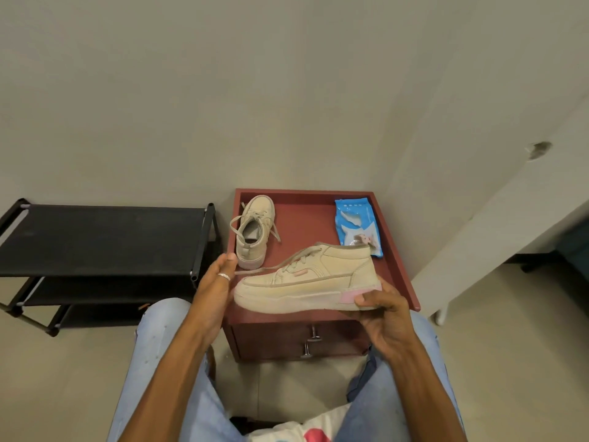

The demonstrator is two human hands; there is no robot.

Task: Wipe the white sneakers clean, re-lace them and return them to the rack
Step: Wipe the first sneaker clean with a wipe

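Observation:
I hold one off-white sneaker (pixel 318 279) sideways above the front of the red cabinet top (pixel 306 215), toe to the left, pink heel to the right. My right hand (pixel 382 311) grips its heel and sole from below. My left hand (pixel 216 282), wearing a ring, touches the toe end with fingers fairly straight. A lace trails from the shoe toward my left thumb. The second sneaker (pixel 255 231) stands on the cabinet's back left, laces loose. A blue wet-wipe pack (pixel 357 226) lies at the back right.
A black shoe rack (pixel 102 237) with bare shelves stands left of the cabinet. The cabinet has two drawer knobs (pixel 310 344) facing me. My knees in light jeans flank it. A white wall is behind and a white furniture panel (pixel 497 218) at right.

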